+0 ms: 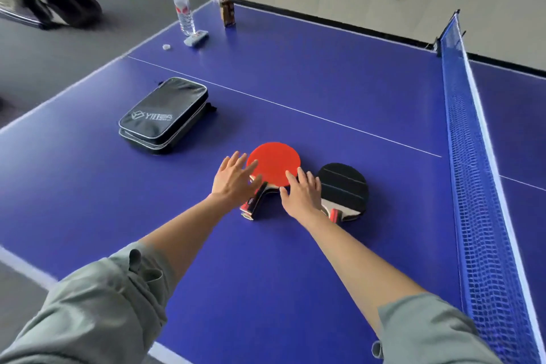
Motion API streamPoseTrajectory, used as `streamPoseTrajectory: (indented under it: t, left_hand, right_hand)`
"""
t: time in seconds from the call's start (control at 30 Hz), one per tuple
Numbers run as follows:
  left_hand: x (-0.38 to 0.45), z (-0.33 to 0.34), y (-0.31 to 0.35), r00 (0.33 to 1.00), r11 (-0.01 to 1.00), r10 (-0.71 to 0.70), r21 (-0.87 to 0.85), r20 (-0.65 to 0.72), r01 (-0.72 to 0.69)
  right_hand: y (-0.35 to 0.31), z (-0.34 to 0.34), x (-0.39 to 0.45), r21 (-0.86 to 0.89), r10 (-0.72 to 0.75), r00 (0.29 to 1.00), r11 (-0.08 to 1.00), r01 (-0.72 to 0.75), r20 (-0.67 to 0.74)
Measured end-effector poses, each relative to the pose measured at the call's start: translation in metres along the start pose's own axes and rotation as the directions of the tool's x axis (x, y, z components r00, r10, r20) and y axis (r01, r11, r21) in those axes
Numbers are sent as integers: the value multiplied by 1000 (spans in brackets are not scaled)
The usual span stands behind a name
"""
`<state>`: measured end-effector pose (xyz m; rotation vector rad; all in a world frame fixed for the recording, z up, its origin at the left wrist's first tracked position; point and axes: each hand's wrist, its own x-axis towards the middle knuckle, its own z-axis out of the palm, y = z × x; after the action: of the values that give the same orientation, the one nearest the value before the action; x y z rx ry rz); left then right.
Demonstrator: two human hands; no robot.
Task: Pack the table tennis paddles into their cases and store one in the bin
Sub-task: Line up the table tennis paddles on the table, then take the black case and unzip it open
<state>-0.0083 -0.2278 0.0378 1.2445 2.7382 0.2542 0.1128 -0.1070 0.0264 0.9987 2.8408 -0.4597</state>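
Two paddles lie side by side on the blue table [295,245]. The red-faced paddle [274,161] is on the left, its handle pointing toward me. The black-faced paddle [344,186] is to its right. My left hand [233,180] is spread flat over the red paddle's left edge, fingers straight. My right hand [301,192] is spread between the two paddles, fingertips on the red face's lower right edge. Two black zip cases [164,114] lie stacked to the far left, closed.
The blue net [469,156] runs along the right side. At the far corner stand a clear water bottle [183,7], a brown bottle [226,6], a small grey object [196,37] and a white cap [167,47]. No bin is in view.
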Motion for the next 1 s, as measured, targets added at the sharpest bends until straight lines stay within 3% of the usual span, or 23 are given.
streamPoseTrajectory:
  t: [0.27, 0.57, 0.83, 1.0]
  left_hand:
    - [4, -35, -165, 999, 997, -45, 59, 1, 45]
    - [74, -63, -327, 985, 994, 105, 6, 137, -107]
    - [139, -64, -409, 996, 996, 75, -49, 50, -73]
    - [175, -55, -431, 997, 992, -5, -125, 74, 14]
  right_hand:
    - [-154, 19, 48, -12, -75, 997, 997, 75, -33]
    - [-315, 49, 126, 19, 139, 990, 990, -138, -15]
    - [-380, 64, 188, 43, 224, 974, 974, -222, -39]
    - [-394, 85, 224, 228, 348, 937, 914, -336, -16]
